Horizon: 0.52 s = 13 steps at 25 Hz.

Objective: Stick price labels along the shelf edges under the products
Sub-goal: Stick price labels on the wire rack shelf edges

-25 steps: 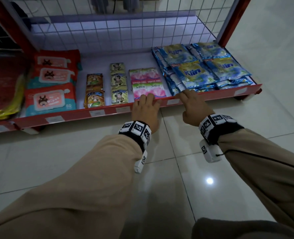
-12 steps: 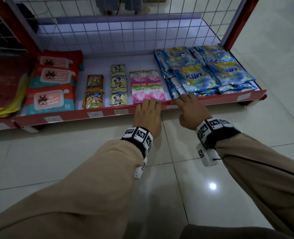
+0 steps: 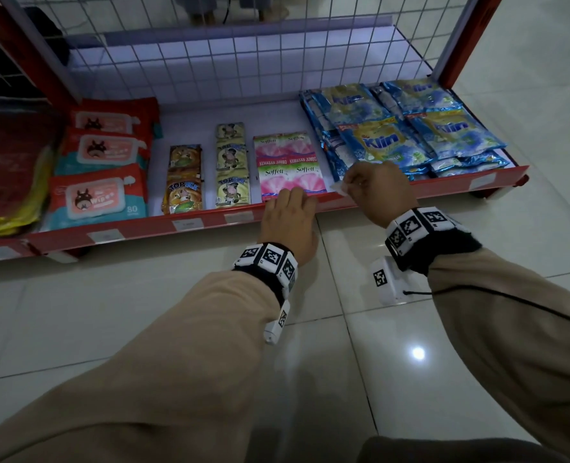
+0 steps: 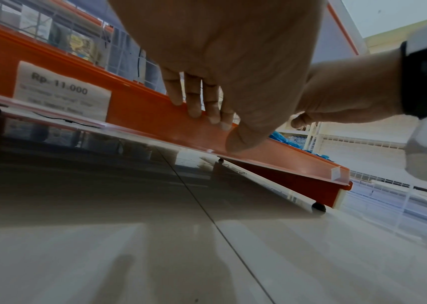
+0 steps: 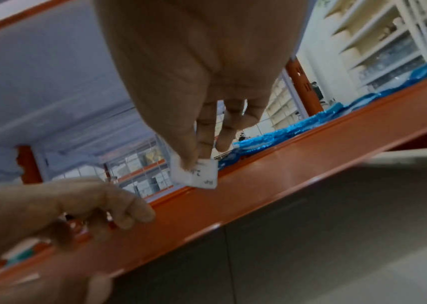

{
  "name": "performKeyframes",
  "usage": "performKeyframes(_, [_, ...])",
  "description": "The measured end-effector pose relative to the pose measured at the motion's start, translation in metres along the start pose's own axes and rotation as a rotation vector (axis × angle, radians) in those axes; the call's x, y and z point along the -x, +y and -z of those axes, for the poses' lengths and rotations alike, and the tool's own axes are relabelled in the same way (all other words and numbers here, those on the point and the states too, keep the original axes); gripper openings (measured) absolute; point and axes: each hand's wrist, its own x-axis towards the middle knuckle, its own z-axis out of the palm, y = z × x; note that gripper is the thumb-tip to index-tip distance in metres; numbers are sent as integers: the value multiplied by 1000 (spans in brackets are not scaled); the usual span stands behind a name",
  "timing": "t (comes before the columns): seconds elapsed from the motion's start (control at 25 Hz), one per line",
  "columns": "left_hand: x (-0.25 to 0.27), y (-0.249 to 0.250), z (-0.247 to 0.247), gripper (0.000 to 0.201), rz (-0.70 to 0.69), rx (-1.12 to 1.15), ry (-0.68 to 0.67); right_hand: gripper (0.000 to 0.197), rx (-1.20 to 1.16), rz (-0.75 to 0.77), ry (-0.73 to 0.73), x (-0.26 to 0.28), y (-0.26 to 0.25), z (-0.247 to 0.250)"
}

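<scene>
A red shelf edge runs under the products, with white price labels stuck along it. My left hand grips that edge below the pink Soffell packs: in the left wrist view its fingers hook over the top and the thumb presses the clear front strip. My right hand hovers just above the edge, in front of the blue Klin sachets. It pinches a small white price label between thumb and forefinger. The held label also shows in the head view.
Red wipes packs and yellow drink sachets lie on the shelf to the left. A wire grid backs the shelf, with red posts at both sides. One stuck label reads Rp. 11.000. Glossy floor tiles lie below.
My right hand has lifted off the shelf edge and now holds a white label. The label that sat on the edge between my hands is gone. My left hand has stayed on the edge.
</scene>
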Motion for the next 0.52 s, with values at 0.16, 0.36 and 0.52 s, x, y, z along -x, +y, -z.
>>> performKeyframes(0.16, [-6,-7,1,37,57,295,102,22,-624,-210,35,6,-13,-10])
performKeyframes(0.36, [-8,-12,0,33,124,454,178,24,-1012,-307,-112,19,-28,-19])
performKeyframes(0.52, [-9,-13,3,27,138,440,188,24,-752,-203,-65,22,-29,-18])
